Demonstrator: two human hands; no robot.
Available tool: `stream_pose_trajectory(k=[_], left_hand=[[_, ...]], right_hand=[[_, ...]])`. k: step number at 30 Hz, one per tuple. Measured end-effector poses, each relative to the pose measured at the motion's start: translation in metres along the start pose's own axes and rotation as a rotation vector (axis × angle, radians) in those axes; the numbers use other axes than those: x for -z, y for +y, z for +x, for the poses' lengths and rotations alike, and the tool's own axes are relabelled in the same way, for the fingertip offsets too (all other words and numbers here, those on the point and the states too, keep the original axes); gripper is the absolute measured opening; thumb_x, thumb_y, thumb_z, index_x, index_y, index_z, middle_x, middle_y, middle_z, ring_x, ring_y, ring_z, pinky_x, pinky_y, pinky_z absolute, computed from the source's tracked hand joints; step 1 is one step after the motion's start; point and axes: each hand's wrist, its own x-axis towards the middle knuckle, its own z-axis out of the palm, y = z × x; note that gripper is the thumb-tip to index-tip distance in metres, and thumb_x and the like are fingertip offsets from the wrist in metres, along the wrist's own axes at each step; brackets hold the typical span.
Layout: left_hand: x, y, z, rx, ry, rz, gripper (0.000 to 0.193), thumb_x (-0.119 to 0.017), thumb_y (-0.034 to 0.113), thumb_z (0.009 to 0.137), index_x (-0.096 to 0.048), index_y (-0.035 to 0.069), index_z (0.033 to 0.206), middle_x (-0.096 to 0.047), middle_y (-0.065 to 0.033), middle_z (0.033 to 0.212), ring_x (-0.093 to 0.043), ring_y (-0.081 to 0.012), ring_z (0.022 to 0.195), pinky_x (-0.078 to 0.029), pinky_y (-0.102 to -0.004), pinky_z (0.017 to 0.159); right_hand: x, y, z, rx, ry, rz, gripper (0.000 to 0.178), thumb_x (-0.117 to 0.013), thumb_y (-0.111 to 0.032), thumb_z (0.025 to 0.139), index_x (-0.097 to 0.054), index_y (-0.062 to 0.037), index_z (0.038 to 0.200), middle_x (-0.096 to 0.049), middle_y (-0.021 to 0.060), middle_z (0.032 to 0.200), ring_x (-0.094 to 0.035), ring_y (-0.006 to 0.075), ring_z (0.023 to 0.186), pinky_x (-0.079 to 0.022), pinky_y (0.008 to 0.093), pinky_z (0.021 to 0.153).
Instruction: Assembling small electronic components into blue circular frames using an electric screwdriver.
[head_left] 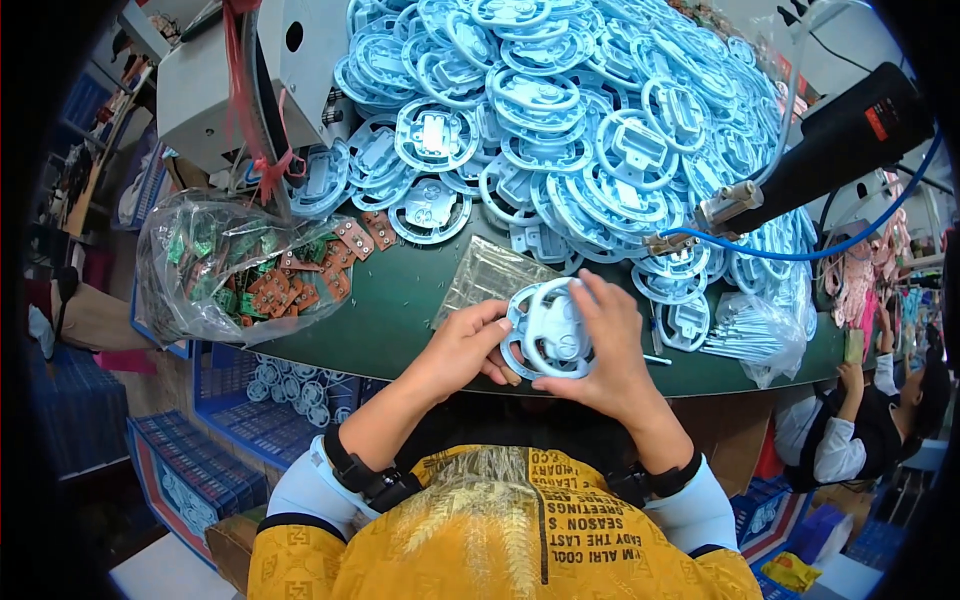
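Between my two hands, close to the table's front edge, is a light blue plastic toy steering wheel [562, 338]. A second light blue ring shows at its left side, and whether the two are joined I cannot tell. My left hand [462, 345] grips the left rim, thumb on top and fingers curled underneath. My right hand [612, 345] wraps round the right side, its fingers along the far rim and its thumb at the near rim. Just beyond them, a flat clear plastic packet [490, 278] lies on the green table [390, 300].
A large pile of light blue wheel parts [540, 130] covers the back. At left sits a clear bag of small circuit boards [270, 280]. A black powered driver [820, 150] with a blue hose hangs at right, above a bag of thin pale sticks [765, 335]. Blue crates [200, 465] stand below left.
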Motion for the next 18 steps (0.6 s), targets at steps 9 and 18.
stream_pose_trajectory(k=[9,18], left_hand=[[0.025,-0.008,-0.018,-0.723,0.274,0.714,0.029,-0.061,0.003,0.093,-0.053,0.002,0.121,-0.069,-0.0163,0.089,-0.071,-0.0271,0.073,-0.058,-0.0323,0.065],[0.026,-0.006,-0.009,-1.267,0.237,1.095,0.039,-0.065,-0.004,0.08,-0.054,0.003,0.117,-0.067,-0.0174,0.088,-0.07,-0.0286,0.072,-0.057,-0.0335,0.061]], right_hand=[[0.05,0.006,-0.029,-0.511,0.2,1.102,0.14,-0.089,-0.071,0.047,-0.032,0.002,0.152,-0.044,0.0164,0.148,-0.046,0.0257,0.136,-0.035,0.0376,0.11],[0.033,-0.009,-0.024,-0.201,0.48,0.715,0.136,-0.089,-0.067,0.051,-0.031,0.003,0.151,-0.039,0.0174,0.149,-0.039,0.0309,0.139,-0.035,0.0425,0.111]])
